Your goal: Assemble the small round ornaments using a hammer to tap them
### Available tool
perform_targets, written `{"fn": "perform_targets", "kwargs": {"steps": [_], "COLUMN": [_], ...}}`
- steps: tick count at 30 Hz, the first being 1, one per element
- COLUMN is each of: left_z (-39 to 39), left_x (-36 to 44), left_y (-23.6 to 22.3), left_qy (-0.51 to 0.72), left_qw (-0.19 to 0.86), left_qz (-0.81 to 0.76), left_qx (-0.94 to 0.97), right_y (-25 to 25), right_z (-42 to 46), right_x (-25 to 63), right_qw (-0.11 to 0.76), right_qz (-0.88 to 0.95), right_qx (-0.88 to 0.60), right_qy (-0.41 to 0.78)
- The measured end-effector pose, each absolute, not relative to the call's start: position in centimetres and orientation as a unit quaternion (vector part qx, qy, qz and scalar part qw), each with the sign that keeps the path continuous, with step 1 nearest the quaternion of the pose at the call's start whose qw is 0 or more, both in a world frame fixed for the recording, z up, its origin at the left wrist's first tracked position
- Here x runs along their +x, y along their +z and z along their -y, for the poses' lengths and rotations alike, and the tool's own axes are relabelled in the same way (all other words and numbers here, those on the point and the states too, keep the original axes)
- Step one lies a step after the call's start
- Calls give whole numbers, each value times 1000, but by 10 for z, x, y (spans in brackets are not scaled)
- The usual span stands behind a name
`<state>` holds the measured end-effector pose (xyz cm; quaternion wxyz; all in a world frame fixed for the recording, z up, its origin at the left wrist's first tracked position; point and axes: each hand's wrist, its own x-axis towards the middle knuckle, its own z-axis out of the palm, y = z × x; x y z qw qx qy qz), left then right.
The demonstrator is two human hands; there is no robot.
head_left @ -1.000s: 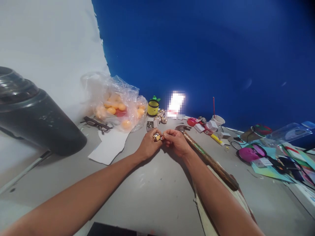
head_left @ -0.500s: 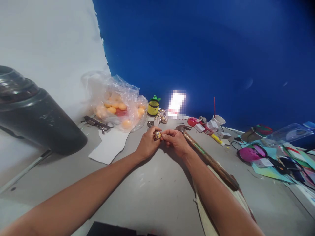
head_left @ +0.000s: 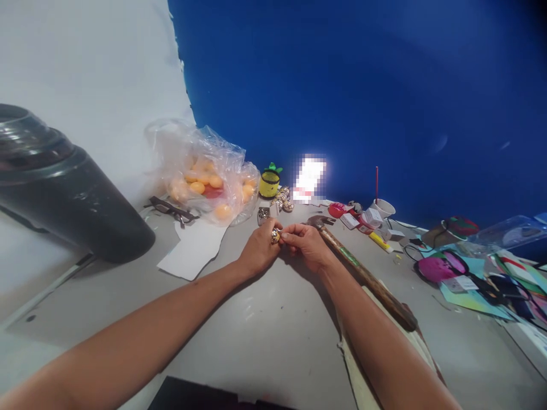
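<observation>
My left hand (head_left: pixel 259 249) is closed around a shiny gold ball (head_left: pixel 276 235) with dark spots, possibly a bell. Against the ball's right side, my right hand (head_left: pixel 305 246) has thumb and forefinger pinched together; whatever is between them is too small to name. Just beyond the hands stands a little open box (head_left: pixel 264 213) of small dark metallic pieces. Similar gold balls (head_left: pixel 285 200) lie in a cluster behind it. A claw hammer (head_left: pixel 367 276) rests to the right of my right hand, partly on a pale cloth (head_left: pixel 359 364).
A big dark bottle (head_left: pixel 77 193) stands left. Near it are eyeglasses (head_left: pixel 173 212), white paper (head_left: pixel 194 250) and a clear bag (head_left: pixel 205 171) of orange balls. At the back sits a yellow pineapple-like pot (head_left: pixel 269 183). Small boxes, a white cup (head_left: pixel 382 209) and a pink pouch (head_left: pixel 442 266) clutter the right.
The gold ball has turned slightly in my left fingers, while my right fingers stay pinched at its side. The whole view has shifted a little.
</observation>
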<state>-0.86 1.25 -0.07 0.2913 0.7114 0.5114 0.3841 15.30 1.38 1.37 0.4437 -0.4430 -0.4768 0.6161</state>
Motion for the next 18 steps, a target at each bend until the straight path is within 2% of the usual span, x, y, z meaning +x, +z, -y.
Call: {"fn": "perform_targets", "kwargs": {"steps": [18], "left_z": [-11], "left_x": [-9], "left_y": [-2], "left_qy": [366], "left_qw": [282], "left_qz": [-511], "left_qx": [725], "right_y": [12], "right_z": [-14], "right_x": [151], "right_qw": [441], "right_qz": [493], "right_qx": [-451], "right_qy": [599]}}
